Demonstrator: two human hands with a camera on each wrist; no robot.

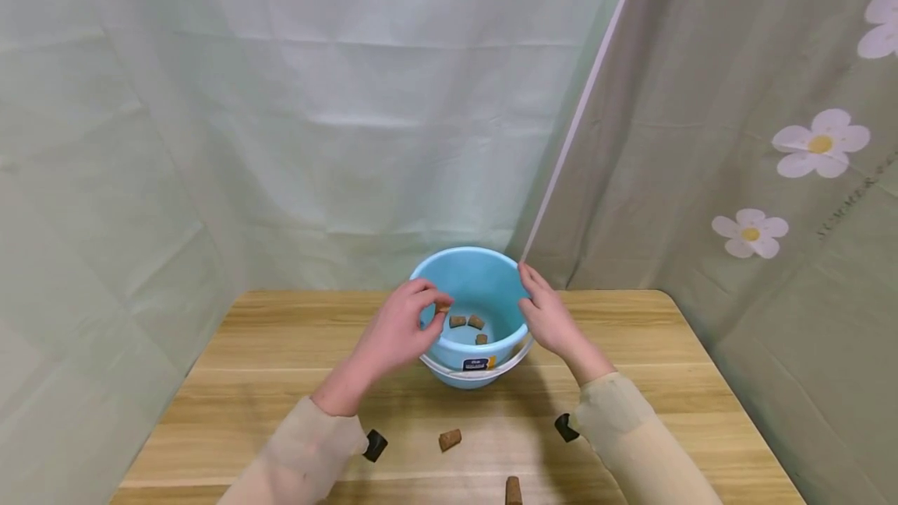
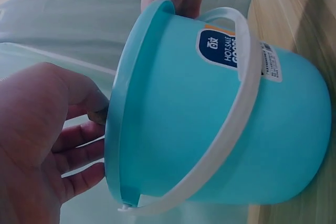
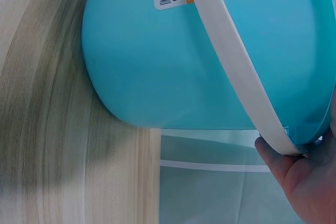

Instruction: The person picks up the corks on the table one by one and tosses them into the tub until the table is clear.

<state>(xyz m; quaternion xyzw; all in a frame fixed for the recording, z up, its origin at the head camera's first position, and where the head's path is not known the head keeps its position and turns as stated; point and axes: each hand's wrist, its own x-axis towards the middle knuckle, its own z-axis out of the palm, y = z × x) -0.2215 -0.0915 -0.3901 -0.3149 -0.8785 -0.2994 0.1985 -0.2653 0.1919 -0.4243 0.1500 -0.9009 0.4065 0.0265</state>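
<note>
A light blue bucket [image 1: 468,270] with a white handle [image 2: 220,148] stands upright on the table. Over its mouth, at the left side, my left hand [image 1: 401,326] pinches a small brown cork [image 1: 442,308] between thumb and forefinger. In the left wrist view that cork [image 2: 98,116] is partly hidden behind the rim, and the other fingers are spread loosely. My right hand [image 1: 554,323] holds the bucket's rim on the right, close to where the handle joins it. Three corks [image 1: 457,321] lie on the bucket's floor.
On the wooden table [image 1: 281,357], one cork [image 1: 450,439] lies in front of the bucket and another cork [image 1: 514,491] at the near edge of view. Small black pieces [image 1: 375,445] show beside each sleeve. Curtains [image 1: 351,139] hang behind and at both sides.
</note>
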